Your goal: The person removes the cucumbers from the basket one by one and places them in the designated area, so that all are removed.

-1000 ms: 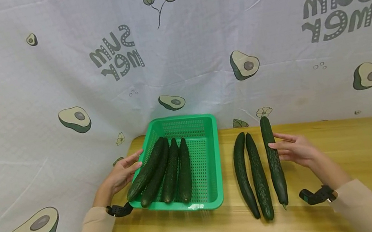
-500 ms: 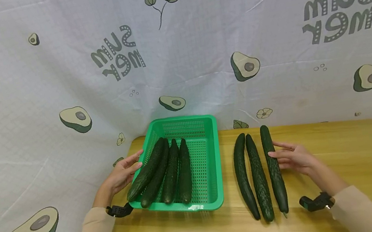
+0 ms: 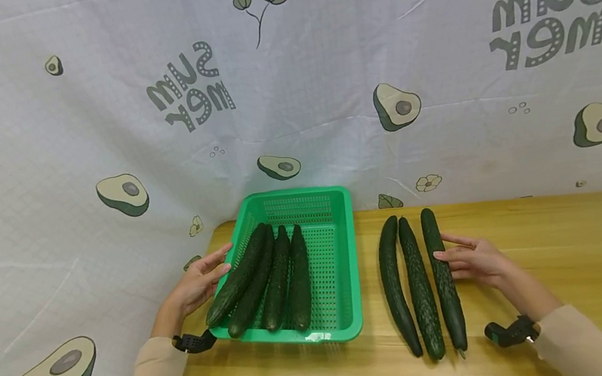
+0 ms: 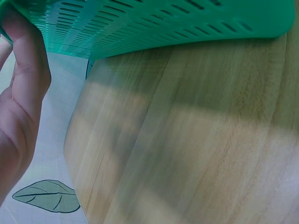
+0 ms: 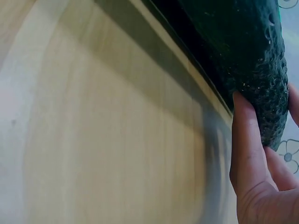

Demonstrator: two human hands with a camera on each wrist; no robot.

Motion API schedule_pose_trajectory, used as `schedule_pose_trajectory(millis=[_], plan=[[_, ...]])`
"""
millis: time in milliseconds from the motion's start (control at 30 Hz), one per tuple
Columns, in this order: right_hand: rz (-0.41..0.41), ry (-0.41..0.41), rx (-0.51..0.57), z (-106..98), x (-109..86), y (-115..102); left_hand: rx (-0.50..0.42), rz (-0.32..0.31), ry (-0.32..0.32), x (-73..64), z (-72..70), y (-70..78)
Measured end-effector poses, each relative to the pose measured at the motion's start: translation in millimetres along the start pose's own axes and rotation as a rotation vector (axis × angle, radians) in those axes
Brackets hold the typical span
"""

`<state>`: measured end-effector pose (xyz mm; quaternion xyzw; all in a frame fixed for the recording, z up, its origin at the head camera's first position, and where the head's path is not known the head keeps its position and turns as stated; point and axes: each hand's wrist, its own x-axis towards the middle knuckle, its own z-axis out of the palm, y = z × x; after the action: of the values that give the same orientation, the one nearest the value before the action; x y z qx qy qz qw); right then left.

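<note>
In the head view my right hand [image 3: 476, 261] holds a dark green cucumber [image 3: 448, 296] by its side, thumb on the near face and fingers round the far side. The right wrist view shows that bumpy cucumber [image 5: 243, 51] up close, pinched between thumb and fingers. Two more cucumbers, one curved [image 3: 395, 292] and one straighter [image 3: 422, 294], lie on the table just left of it. My left hand [image 3: 197, 285] grips the left rim of a green plastic basket [image 3: 351, 300]. Several cucumbers [image 3: 276, 280] lie side by side in its left half.
The wooden table [image 3: 562, 263] extends to the right of my right hand and in front of the basket. A white curtain [image 3: 318, 77] printed with avocados and lettering hangs behind and to the left of the table.
My right hand has lowered the cucumber slightly towards me and left, down beside the other two on the table. The left hand and the basket have stayed put.
</note>
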<state>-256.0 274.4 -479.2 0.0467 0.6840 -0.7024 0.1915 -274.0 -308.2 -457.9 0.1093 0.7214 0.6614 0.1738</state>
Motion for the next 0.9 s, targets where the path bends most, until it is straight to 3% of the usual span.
schedule_pose_trajectory(millis=[333,900], plan=[[0.005,0.015,0.006,3.2,2.2,1.6,-0.001,0.021,-0.014,0.9,-0.4,-1.0],[-0.014,0.05,-0.073,9.5,2.7,8.2,0.003,0.015,-0.014,-0.5,0.5,-0.7]])
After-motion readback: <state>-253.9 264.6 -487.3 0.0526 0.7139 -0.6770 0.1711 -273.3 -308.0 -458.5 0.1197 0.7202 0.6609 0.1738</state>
